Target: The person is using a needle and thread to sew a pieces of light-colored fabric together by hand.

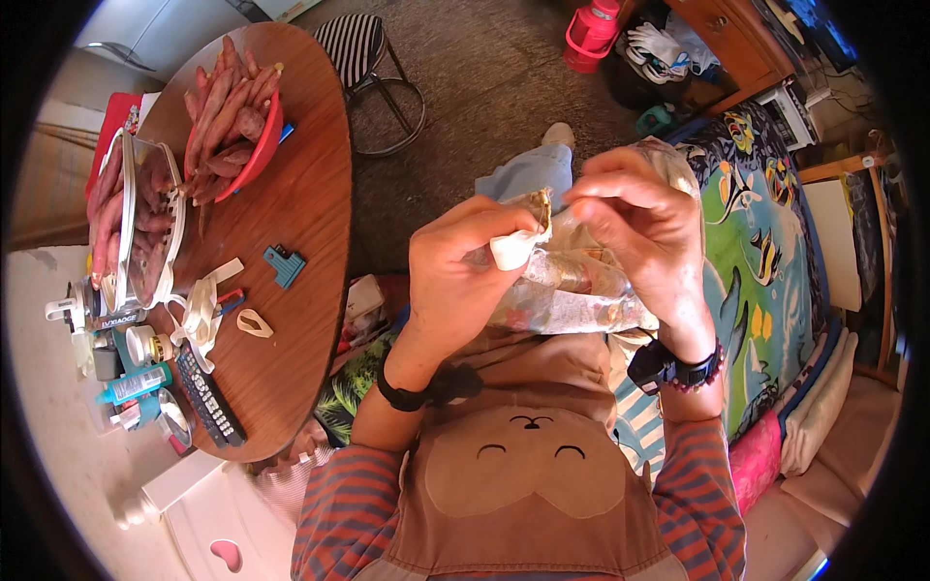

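My left hand pinches a cream fabric strip together with a frayed cloth edge, between thumb and fingers. Close to its right, my right hand is raised with thumb and forefinger near each other; whether a thread or anything fine is between them cannot be told. A floral, partly see-through cloth lies across my lap beneath both hands. More cream strips and a small cream loop lie on the wooden table to the left, near a teal clip.
The oval table also holds a red bowl of sweet potatoes, a clear container of them and a black remote control. A striped stool stands beyond. A fish-patterned cover is at the right.
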`<state>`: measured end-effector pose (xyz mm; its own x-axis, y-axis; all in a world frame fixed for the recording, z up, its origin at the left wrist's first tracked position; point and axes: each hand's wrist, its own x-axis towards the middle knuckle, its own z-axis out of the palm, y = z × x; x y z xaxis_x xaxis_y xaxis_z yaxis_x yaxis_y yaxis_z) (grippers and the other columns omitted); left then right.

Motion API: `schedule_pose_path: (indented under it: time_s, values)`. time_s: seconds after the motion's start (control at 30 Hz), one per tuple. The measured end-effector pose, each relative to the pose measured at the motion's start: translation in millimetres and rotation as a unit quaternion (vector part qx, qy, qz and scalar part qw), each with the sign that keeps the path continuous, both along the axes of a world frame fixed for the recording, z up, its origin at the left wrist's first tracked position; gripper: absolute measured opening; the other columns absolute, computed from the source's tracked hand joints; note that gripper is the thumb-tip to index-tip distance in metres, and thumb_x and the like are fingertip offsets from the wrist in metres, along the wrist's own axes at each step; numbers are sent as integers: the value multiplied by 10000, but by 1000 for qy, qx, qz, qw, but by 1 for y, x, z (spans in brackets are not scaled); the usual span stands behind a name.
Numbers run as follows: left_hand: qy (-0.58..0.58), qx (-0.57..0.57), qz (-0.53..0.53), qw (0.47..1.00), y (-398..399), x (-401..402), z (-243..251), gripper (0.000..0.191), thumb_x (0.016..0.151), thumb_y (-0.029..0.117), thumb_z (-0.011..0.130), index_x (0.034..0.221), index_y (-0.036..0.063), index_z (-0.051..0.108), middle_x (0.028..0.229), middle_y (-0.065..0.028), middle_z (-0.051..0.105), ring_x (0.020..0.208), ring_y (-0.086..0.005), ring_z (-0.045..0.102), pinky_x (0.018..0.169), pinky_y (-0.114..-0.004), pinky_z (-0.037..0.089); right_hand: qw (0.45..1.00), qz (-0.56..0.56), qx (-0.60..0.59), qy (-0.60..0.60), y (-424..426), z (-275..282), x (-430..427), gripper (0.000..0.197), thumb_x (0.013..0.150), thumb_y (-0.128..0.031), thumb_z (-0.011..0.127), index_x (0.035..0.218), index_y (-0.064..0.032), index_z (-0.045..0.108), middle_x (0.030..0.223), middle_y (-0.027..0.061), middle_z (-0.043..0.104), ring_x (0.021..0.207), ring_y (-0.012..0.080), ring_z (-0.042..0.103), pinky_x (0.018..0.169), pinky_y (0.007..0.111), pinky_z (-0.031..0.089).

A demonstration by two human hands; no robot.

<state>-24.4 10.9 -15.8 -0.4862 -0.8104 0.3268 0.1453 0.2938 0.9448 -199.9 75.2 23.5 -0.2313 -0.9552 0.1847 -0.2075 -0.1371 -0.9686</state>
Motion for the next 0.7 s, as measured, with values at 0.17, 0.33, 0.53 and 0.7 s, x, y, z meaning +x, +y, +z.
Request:
schedule_pose_path:
  time_s: [0.17,0.33,0.53,0.7]
  values:
    - [-54,6,-30,998,-1,6,3,140,753,-97,654,873,-28,670,823,-48,630,734,-91,567,644,-213,431,988,99,25,-116,-9,-8,5,64,846,35,657,901,4,671,936,27,581,785,74,552,668,199,428]
    - [-15,178,-64,982,5,5,3,99,779,-81,638,866,-36,652,816,-26,633,736,-73,569,662,-208,442,953,124,81,-266,-17,-4,-3,60,945,-70,550,992,-38,570,873,60,595,589,66,536,474,178,383]
    - [10,266,-78,961,5,5,6,94,792,-79,621,863,-22,643,819,-3,629,751,-55,572,666,-207,450,924,105,119,-348,-21,8,-18,155,980,-221,520,1041,-79,512,636,-25,461,442,51,389,365,181,285]
    - [25,266,-84,960,5,5,4,82,829,-45,618,903,-26,649,826,50,607,737,-4,536,622,-173,432,935,39,-10,-353,-26,11,-36,275,949,-217,571,1094,8,505,614,-55,293,516,39,247,358,176,235]
